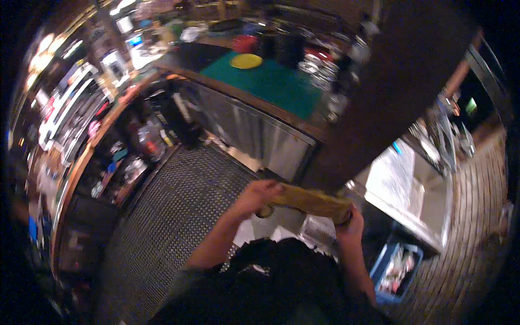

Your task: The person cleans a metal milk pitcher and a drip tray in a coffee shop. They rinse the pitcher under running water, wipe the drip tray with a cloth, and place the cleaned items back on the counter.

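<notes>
Before my body I hold up a yellow-brown, soft-edged piece, perhaps a folded cloth (310, 200), stretched between both hands. My left hand (259, 197) grips its left end, where a small curled part hangs below the fingers. At its right end my right hand (350, 221) is closed on it. Motion blur hides the finger details and the exact material. Beneath the held piece are pale, papery shapes (280, 229), partly covered by it and by my dark clothing.
A perforated black floor mat (183, 211) lies to the left. Ahead stands a counter with a green mat (260, 83) and a yellow disc (246, 61). At the right are a thick dark post (390, 81), a metal sink (436, 203) and a blue bin (382, 276) with mixed contents.
</notes>
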A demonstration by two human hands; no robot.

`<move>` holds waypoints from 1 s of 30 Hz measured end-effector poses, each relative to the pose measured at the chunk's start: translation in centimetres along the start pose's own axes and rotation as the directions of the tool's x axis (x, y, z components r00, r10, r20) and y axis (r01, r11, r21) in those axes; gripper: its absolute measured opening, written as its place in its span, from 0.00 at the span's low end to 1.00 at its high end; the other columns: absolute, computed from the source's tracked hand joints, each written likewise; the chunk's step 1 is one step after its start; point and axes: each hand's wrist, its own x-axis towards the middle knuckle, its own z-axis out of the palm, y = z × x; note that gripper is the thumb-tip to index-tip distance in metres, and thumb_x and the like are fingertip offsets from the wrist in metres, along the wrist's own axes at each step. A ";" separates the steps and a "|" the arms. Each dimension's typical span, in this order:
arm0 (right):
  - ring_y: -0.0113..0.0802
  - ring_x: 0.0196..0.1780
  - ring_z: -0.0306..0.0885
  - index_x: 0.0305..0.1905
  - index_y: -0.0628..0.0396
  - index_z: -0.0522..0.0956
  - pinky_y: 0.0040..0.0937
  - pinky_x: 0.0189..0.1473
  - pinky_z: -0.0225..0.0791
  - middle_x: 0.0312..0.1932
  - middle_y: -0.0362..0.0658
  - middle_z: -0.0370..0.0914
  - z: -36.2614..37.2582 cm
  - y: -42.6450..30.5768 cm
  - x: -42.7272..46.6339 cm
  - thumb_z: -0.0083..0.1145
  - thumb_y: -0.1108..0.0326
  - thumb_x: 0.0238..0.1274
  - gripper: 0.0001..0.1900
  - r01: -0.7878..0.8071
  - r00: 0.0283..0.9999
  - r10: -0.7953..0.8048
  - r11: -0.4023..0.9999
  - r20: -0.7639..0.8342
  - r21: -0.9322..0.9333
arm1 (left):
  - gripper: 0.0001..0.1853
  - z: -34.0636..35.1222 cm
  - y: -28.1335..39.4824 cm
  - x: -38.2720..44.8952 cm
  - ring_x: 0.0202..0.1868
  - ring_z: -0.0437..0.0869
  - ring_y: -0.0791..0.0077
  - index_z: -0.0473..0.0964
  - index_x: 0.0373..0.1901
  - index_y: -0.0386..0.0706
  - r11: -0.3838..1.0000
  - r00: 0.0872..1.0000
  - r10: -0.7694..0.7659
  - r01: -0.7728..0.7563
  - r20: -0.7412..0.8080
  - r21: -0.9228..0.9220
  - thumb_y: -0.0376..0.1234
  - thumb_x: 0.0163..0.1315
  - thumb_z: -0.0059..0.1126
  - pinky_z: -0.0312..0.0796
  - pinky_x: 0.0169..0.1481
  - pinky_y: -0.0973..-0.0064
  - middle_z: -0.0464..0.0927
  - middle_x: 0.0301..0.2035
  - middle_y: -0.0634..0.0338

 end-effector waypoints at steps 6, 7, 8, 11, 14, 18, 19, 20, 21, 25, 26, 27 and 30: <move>0.48 0.54 0.84 0.60 0.62 0.77 0.47 0.59 0.77 0.53 0.51 0.83 -0.7 -10.8 -1.1 0.57 0.57 0.69 0.22 -0.346 0.931 0.329 0.647 0.160 0.679 | 0.20 0.6 0.2 2.6 0.44 0.82 0.76 0.76 0.57 0.36 0.902 0.992 0.121 -0.118 -0.019 -0.416 0.43 0.75 0.55 0.76 0.52 0.72 0.83 0.45 0.60; 0.48 0.53 0.84 0.60 0.62 0.76 0.47 0.59 0.77 0.53 0.51 0.83 -1.1 -12.4 -1.4 0.58 0.57 0.69 0.23 -0.303 0.948 0.275 0.640 0.157 0.706 | 0.21 1.0 1.0 2.8 0.46 0.82 0.75 0.75 0.58 0.36 0.907 0.996 0.084 -0.069 0.018 -0.416 0.43 0.75 0.54 0.76 0.53 0.71 0.82 0.46 0.60; 0.48 0.56 0.83 0.61 0.61 0.76 0.48 0.60 0.77 0.56 0.51 0.81 -1.9 -13.4 -1.7 0.57 0.57 0.69 0.23 -0.324 0.942 0.293 0.651 0.165 0.686 | 0.21 1.4 1.7 2.5 0.47 0.82 0.74 0.73 0.59 0.36 0.910 0.997 0.046 -0.019 0.055 -0.413 0.43 0.75 0.54 0.76 0.53 0.71 0.81 0.48 0.59; 0.47 0.59 0.81 0.61 0.61 0.75 0.46 0.63 0.75 0.59 0.51 0.80 -2.4 -7.7 -1.5 0.57 0.62 0.70 0.21 -0.391 0.851 0.525 0.624 0.008 0.677 | 0.22 3.9 2.1 1.8 0.51 0.83 0.69 0.71 0.60 0.36 0.837 0.964 0.001 0.144 0.265 -0.528 0.42 0.74 0.55 0.76 0.57 0.67 0.81 0.49 0.58; 0.42 0.62 0.80 0.65 0.59 0.74 0.43 0.66 0.72 0.61 0.48 0.80 -3.3 -2.4 -2.8 0.56 0.59 0.73 0.22 -0.243 0.951 0.175 0.934 0.256 0.263 | 0.28 7.0 2.4 0.8 0.56 0.81 0.64 0.67 0.65 0.36 0.812 0.906 0.042 0.214 0.421 -0.542 0.44 0.71 0.59 0.75 0.62 0.63 0.78 0.55 0.54; 0.40 0.61 0.80 0.67 0.58 0.74 0.39 0.67 0.69 0.61 0.48 0.80 -3.7 -7.8 -4.4 0.56 0.65 0.74 0.21 -0.541 0.840 0.460 0.754 0.287 0.374 | 0.36 10.8 5.6 1.6 0.63 0.77 0.58 0.59 0.69 0.36 0.724 0.782 0.334 0.145 0.527 -0.674 0.46 0.68 0.63 0.74 0.65 0.60 0.69 0.65 0.51; 0.38 0.60 0.80 0.66 0.58 0.74 0.38 0.66 0.70 0.60 0.47 0.80 -5.1 -8.4 -4.3 0.56 0.64 0.74 0.20 -0.348 0.934 0.324 0.920 0.153 0.178 | 0.36 11.9 7.0 1.8 0.63 0.77 0.57 0.60 0.69 0.37 0.715 0.753 0.395 0.107 0.525 -0.691 0.46 0.68 0.63 0.74 0.66 0.60 0.68 0.66 0.51; 0.37 0.59 0.80 0.65 0.58 0.75 0.37 0.64 0.71 0.59 0.47 0.81 -6.6 -9.0 -4.1 0.56 0.64 0.74 0.20 -0.142 0.988 0.145 0.988 0.059 -0.057 | 0.31 13.4 9.1 1.4 0.54 0.81 0.64 0.62 0.67 0.37 0.742 0.801 0.340 0.093 0.493 -0.664 0.45 0.70 0.61 0.77 0.58 0.65 0.73 0.61 0.51; 0.36 0.59 0.80 0.64 0.59 0.76 0.36 0.63 0.72 0.58 0.46 0.81 -8.5 -10.0 -3.5 0.57 0.63 0.74 0.20 0.063 0.998 -0.061 0.951 0.013 -0.302 | 0.30 14.3 10.4 2.0 0.50 0.81 0.67 0.63 0.66 0.37 0.829 0.806 0.290 0.057 0.516 -0.556 0.45 0.71 0.60 0.77 0.54 0.68 0.75 0.58 0.51; 0.26 0.51 0.78 0.58 0.60 0.78 0.25 0.54 0.71 0.50 0.40 0.81 -16.6 -19.0 0.8 0.58 0.67 0.74 0.14 0.267 0.869 -0.352 0.926 -0.348 -0.268 | 0.22 20.1 17.0 3.7 0.34 0.77 0.79 0.68 0.59 0.39 0.965 0.833 0.039 0.111 0.552 -0.236 0.43 0.73 0.58 0.73 0.41 0.77 0.82 0.44 0.55; 0.26 0.49 0.78 0.58 0.60 0.78 0.25 0.53 0.71 0.49 0.40 0.80 -17.6 -21.8 3.2 0.58 0.67 0.74 0.14 0.365 0.830 -0.459 0.877 -0.317 -0.313 | 0.21 21.5 17.2 5.0 0.35 0.77 0.78 0.68 0.57 0.39 0.943 0.805 0.018 0.183 0.593 -0.277 0.43 0.73 0.58 0.73 0.41 0.77 0.82 0.43 0.55; 0.26 0.48 0.78 0.58 0.59 0.79 0.25 0.52 0.71 0.47 0.39 0.80 -18.8 -24.8 5.8 0.58 0.67 0.74 0.13 0.459 0.776 -0.563 0.813 -0.284 -0.358 | 0.22 23.1 17.9 6.0 0.35 0.78 0.76 0.68 0.57 0.39 0.930 0.815 0.027 0.192 0.579 -0.313 0.43 0.72 0.59 0.74 0.41 0.75 0.81 0.42 0.56; 0.30 0.54 0.81 0.59 0.59 0.78 0.29 0.57 0.72 0.53 0.45 0.82 -23.0 -30.8 14.9 0.59 0.65 0.72 0.16 0.553 0.733 -0.680 0.607 -0.014 -0.570 | 0.31 28.8 20.7 8.1 0.35 0.81 0.67 0.63 0.64 0.38 0.938 0.880 0.338 -0.287 0.334 -0.195 0.43 0.69 0.65 0.77 0.41 0.69 0.81 0.43 0.53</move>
